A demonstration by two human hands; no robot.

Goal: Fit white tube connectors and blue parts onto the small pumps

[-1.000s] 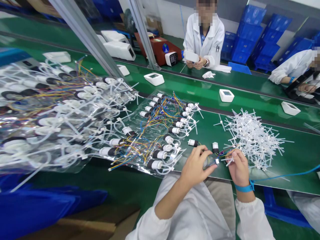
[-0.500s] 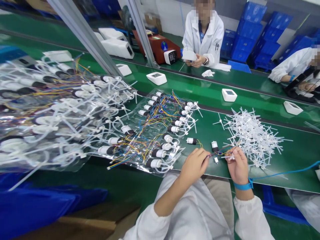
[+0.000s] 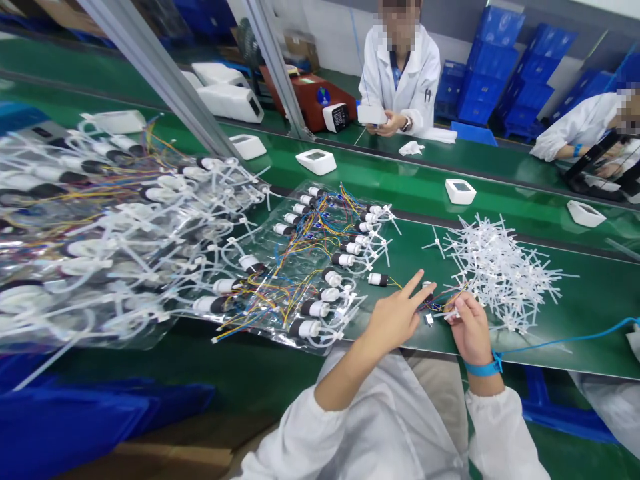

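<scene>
My left hand (image 3: pixel 395 317) has its fingers stretched out and apart over the green bench, its fingertips at a small white-and-black motor (image 3: pixel 429 288) that they partly cover. I cannot tell whether they touch it. Pinched in my right hand (image 3: pixel 471 327) is a white tube fitting (image 3: pixel 451 313), with thin coloured wires (image 3: pixel 440 307) running beside it. A small white connector piece (image 3: pixel 429 321) lies between the hands. Just left of my left fingers, another motor (image 3: pixel 378 279) with a yellow wire lies on its side.
A pile of white tube fittings (image 3: pixel 503 273) lies beyond my right hand. Wired motors (image 3: pixel 310 309) lie on clear plastic to the left. White devices (image 3: pixel 460 192) stand along the conveyor. A blue cord (image 3: pixel 565 343) runs from my right wristband. Two co-workers sit opposite.
My left hand has let go of the wires, spread its fingers and reached forward over the motor. My right hand stays almost in place with the tube fitting.
</scene>
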